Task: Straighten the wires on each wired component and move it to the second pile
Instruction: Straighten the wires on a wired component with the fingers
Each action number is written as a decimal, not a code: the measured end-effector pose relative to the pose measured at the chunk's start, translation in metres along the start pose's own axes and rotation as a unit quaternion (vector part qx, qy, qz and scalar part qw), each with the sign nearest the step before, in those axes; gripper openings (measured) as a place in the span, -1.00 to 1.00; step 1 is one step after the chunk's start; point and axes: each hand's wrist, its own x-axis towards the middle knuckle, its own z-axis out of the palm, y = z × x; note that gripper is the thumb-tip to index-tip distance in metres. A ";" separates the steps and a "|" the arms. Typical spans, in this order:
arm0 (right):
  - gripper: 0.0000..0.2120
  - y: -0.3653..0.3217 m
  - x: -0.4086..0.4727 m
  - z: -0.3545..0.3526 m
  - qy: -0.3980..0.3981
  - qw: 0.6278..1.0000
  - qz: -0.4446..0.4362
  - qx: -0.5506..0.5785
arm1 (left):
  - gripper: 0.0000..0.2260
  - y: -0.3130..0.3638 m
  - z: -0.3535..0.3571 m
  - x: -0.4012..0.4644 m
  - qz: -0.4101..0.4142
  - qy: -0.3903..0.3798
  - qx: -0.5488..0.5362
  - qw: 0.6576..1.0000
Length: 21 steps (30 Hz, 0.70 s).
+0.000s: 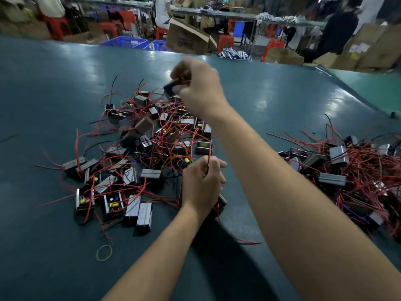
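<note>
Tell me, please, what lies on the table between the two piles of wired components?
In the head view, only the right forearm crosses above that stretch; the green table between the left pile and the right pile looks bare.

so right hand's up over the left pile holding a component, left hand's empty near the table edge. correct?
Not quite. In the head view the left hand isn't empty: it grips thin wires. The right hand does hold a component above the left pile.

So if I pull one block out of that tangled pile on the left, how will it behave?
Probably it drags neighbours: in the left pile the red wires cross one another. The leads look floppy, lying in loose curves. The blocks look dense, boxy and flat-sided, so unlikely to roll.
</note>
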 end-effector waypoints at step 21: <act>-0.84 0.115 -0.147 -0.053 -0.083 0.870 0.265 0.409 | -0.80 -0.007 0.003 0.001 0.088 0.001 -0.067 0.994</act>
